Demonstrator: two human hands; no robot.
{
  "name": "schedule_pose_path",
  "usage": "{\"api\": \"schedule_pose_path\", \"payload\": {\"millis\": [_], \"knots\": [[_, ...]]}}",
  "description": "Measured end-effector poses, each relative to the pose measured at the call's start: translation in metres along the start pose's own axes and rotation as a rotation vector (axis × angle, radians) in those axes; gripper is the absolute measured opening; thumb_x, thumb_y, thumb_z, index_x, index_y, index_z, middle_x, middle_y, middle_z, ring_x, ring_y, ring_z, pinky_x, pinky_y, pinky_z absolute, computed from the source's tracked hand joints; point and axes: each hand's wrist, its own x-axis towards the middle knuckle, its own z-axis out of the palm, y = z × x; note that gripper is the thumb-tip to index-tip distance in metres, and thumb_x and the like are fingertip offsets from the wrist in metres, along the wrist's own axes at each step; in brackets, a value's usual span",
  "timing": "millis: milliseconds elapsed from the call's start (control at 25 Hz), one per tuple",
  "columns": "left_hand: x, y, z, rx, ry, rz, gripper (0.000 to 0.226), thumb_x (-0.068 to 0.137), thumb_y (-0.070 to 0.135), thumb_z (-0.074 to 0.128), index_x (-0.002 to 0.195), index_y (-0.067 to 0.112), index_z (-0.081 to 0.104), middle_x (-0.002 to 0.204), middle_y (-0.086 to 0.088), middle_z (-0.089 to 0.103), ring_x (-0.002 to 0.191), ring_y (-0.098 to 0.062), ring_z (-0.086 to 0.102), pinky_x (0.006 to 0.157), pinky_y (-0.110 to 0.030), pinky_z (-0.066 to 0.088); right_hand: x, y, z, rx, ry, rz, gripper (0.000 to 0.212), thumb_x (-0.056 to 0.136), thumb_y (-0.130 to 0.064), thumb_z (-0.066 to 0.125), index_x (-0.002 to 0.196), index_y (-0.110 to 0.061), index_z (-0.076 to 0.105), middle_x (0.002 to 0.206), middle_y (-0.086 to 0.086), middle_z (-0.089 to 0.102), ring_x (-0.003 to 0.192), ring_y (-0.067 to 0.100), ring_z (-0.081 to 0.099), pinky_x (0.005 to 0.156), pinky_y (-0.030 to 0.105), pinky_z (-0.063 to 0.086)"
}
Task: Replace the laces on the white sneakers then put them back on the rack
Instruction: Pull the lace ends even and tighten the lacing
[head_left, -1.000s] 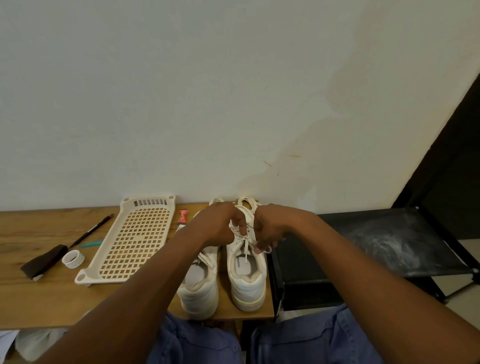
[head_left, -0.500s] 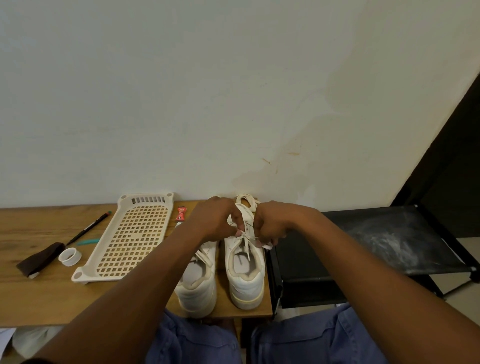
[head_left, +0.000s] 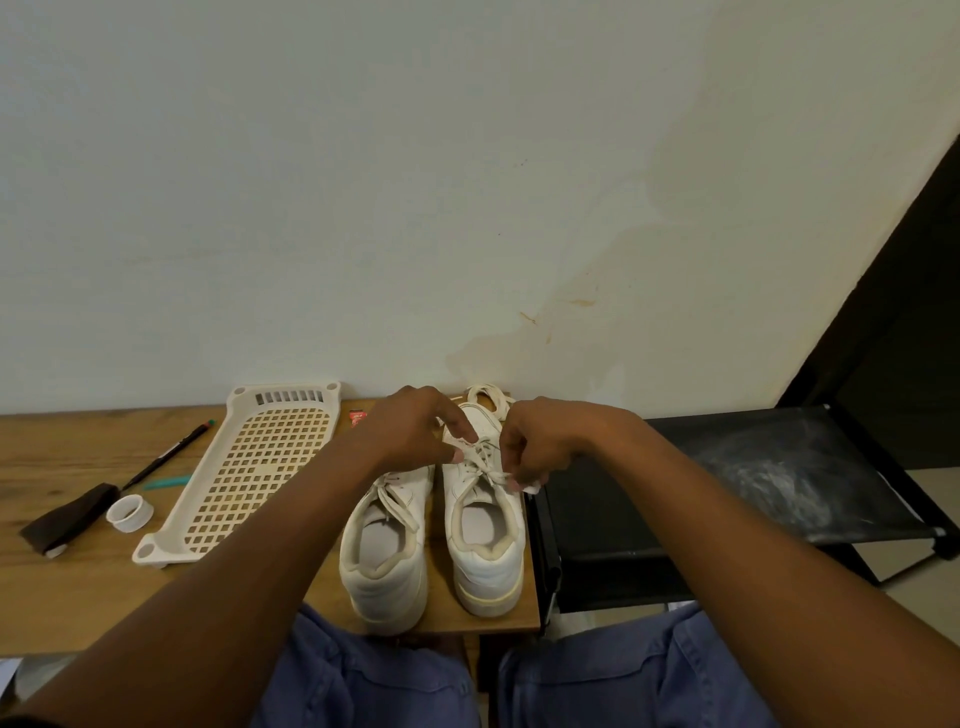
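Two white sneakers stand heels toward me on the wooden table (head_left: 62, 597). The left sneaker (head_left: 387, 540) has its lace lying across the tongue. Over the right sneaker (head_left: 485, 535) both my hands work the white lace (head_left: 485, 462). My left hand (head_left: 415, 428) pinches the lace near the upper eyelets. My right hand (head_left: 535, 447) pinches the other lace end at the shoe's right side. A loose bundle of white laces (head_left: 488, 397) lies behind the right sneaker's toe, by the wall.
A cream perforated rack tray (head_left: 249, 473) lies left of the sneakers. Farther left are a black pen (head_left: 166, 454), a teal pen (head_left: 166, 482), a white tape ring (head_left: 130, 513) and a dark cloth (head_left: 67, 517). A black fabric shelf (head_left: 779, 467) stands to the right.
My hands have drawn slightly apart over the right sneaker, the right hand pulling its lace end out to the right. The sneakers have stayed in place.
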Motion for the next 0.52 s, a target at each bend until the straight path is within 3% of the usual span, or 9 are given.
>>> {"api": "schedule_pose_path", "payload": {"millis": [160, 320, 520], "knots": [[0.001, 0.004, 0.002, -0.039, -0.017, 0.032, 0.021, 0.078, 0.029, 0.088, 0.096, 0.036, 0.081, 0.106, 0.014, 0.070, 0.095, -0.008, 0.065, 0.084, -0.037, 0.058, -0.005, -0.006, -0.002, 0.022, 0.114, -0.080, 0.026, 0.081, -0.029, 0.088, 0.093, -0.024, 0.065, 0.086, -0.010, 0.059, 0.079, 0.008, 0.057, 0.073, 0.026, 0.048], [0.000, 0.008, 0.003, -0.022, -0.020, 0.064, 0.023, 0.078, 0.029, 0.086, 0.100, 0.031, 0.081, 0.102, 0.010, 0.071, 0.094, -0.010, 0.064, 0.081, -0.033, 0.055, -0.007, -0.021, 0.002, -0.004, 0.127, -0.118, 0.029, 0.079, -0.036, 0.089, 0.081, -0.017, 0.068, 0.081, -0.003, 0.068, 0.076, 0.013, 0.063, 0.077, 0.034, 0.056], [-0.001, 0.010, 0.004, -0.010, -0.051, 0.061, 0.024, 0.082, 0.025, 0.084, 0.106, 0.023, 0.080, 0.104, 0.001, 0.075, 0.098, -0.016, 0.066, 0.081, -0.030, 0.053, -0.013, -0.034, 0.009, -0.282, 0.186, -0.074, 0.044, 0.075, -0.059, 0.084, 0.073, -0.029, 0.052, 0.078, -0.008, 0.059, 0.075, 0.013, 0.058, 0.073, 0.035, 0.055]]}}
